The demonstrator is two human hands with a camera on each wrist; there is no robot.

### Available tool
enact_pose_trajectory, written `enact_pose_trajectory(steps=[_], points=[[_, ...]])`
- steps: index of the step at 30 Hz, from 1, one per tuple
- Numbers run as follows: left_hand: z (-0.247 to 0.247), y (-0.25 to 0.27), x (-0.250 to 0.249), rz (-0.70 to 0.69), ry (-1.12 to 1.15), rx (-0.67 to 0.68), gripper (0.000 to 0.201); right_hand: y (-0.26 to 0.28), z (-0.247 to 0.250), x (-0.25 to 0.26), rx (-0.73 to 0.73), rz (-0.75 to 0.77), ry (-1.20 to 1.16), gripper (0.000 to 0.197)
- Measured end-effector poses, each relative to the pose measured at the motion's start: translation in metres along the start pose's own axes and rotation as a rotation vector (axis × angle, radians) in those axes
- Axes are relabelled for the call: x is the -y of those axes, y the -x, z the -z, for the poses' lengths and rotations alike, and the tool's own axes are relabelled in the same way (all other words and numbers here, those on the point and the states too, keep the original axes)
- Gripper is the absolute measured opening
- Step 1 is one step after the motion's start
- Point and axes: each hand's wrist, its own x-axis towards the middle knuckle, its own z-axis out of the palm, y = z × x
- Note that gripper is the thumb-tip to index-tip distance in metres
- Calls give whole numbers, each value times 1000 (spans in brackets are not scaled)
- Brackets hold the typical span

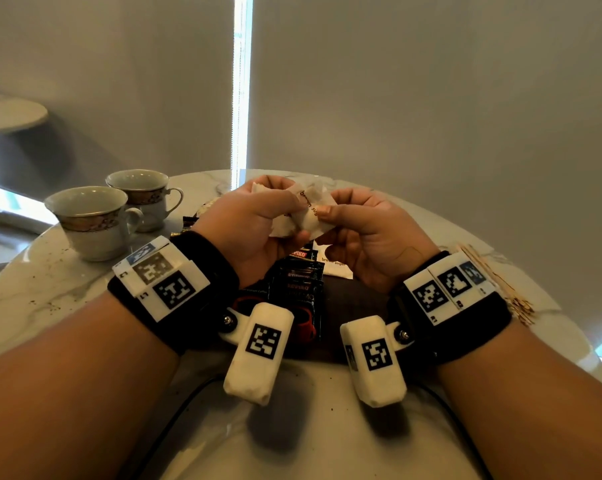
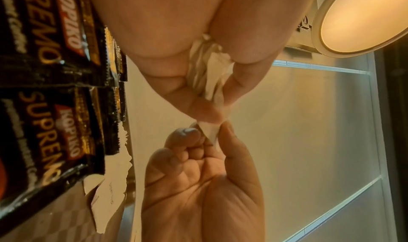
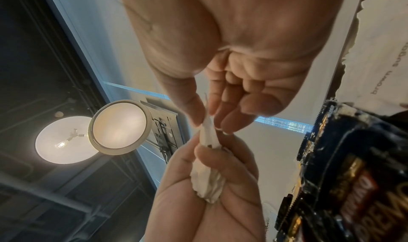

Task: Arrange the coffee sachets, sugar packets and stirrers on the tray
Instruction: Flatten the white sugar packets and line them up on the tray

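Observation:
My left hand [image 1: 285,209] grips a small bundle of white brown-sugar packets [image 1: 310,202] above the tray. My right hand [image 1: 330,211] pinches the end of one packet in that bundle between thumb and forefinger. The left wrist view shows the bundle [image 2: 207,74] crumpled in my left hand [image 2: 212,109], with my right hand [image 2: 212,132] on its tip. The right wrist view shows my right hand [image 3: 206,121] pinching a packet [image 3: 208,184] in the bundle. Black coffee sachets [image 1: 299,289] lie overlapped on the dark tray [image 1: 358,303], with one sugar packet [image 1: 334,266] beside them. Wooden stirrers [image 1: 493,282] lie right of the tray.
Two empty patterned teacups [image 1: 91,220] stand at the left of the round marble table [image 1: 50,299]. A few more sachets [image 1: 188,223] lie behind my left wrist. A black cable [image 1: 175,410] runs across the table's near edge.

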Motion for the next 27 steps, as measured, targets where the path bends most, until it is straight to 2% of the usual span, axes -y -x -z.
enact_pose_trajectory(steps=[5, 9, 13, 16, 21, 27], points=[[0, 0, 1, -4, -3, 13, 13, -2, 2, -1, -58, 20, 27, 12], [1, -1, 3, 13, -82, -7, 20, -2, 4, -1, -65, 29, 28, 22], [2, -2, 3, 11, -46, -54, 11, -3, 5, -2, -59, 33, 23, 24], [2, -4, 4, 9, -41, -73, 8, -5, 6, -3, -79, 44, 13, 33], [3, -6, 5, 5, -51, -92, 12, -8, 6, -5, -104, 57, 6, 20], [4, -8, 4, -10, -53, -98, 10, -10, 7, -7, -74, 55, 8, 33]])
